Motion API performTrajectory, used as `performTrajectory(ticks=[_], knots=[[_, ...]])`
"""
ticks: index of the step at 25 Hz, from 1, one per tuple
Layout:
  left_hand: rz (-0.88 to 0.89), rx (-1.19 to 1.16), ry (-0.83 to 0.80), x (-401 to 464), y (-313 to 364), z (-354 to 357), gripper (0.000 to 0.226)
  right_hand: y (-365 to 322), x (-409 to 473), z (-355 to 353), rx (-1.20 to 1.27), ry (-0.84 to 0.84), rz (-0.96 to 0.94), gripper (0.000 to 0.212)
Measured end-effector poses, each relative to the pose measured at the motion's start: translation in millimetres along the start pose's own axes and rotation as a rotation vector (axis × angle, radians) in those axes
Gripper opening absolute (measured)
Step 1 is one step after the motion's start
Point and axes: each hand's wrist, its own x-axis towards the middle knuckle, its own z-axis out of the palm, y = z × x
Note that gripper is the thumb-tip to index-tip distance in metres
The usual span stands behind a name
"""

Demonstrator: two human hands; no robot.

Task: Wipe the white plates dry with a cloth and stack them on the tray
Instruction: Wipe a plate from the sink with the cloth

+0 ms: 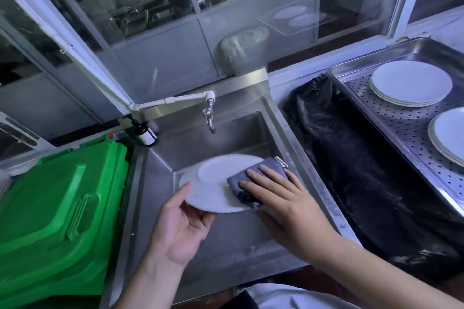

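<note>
White plates: two stacks (pixel 411 84) (pixel 449 136) sit on the perforated steel tray (pixel 356 75) at right. Steel sink (pixel 226 133) centre, green bin (pixel 57 198) to its left. One plate (pixel 213 183), underside up, held above the sink. Left hand (pixel 180 226) grips its near rim; right hand (pixel 281 198) lies flat, fingers straight, pressing a grey cloth (pixel 251 178) onto its right edge.
</note>
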Motion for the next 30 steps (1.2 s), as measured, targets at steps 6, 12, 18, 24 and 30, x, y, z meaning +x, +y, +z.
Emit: performTrajectory(ticks=[6, 12, 18, 24, 30], knots=[[-0.252, -0.138, 0.189, 23, -29, -31, 0.017, 16, -2, 23, -0.127, -0.037, -0.096, 0.046], [-0.088, 0.258, 0.189, 47, -23, -83, 0.032, 48, 30, 41, 0.192, -0.100, 0.664, 0.005], [-0.035, 0.696, -0.288, 62, 19, -99, 0.066, 68, 23, 38, 0.982, -0.027, 1.388, 0.018], [-0.033, 0.548, -0.498, 74, 42, -82, 0.081, 49, 28, 49, 1.087, -0.152, 1.438, 0.032], [0.125, 0.753, -0.518, 77, 37, -68, 0.082, 36, 29, 54, 0.612, 0.234, 1.539, 0.023]])
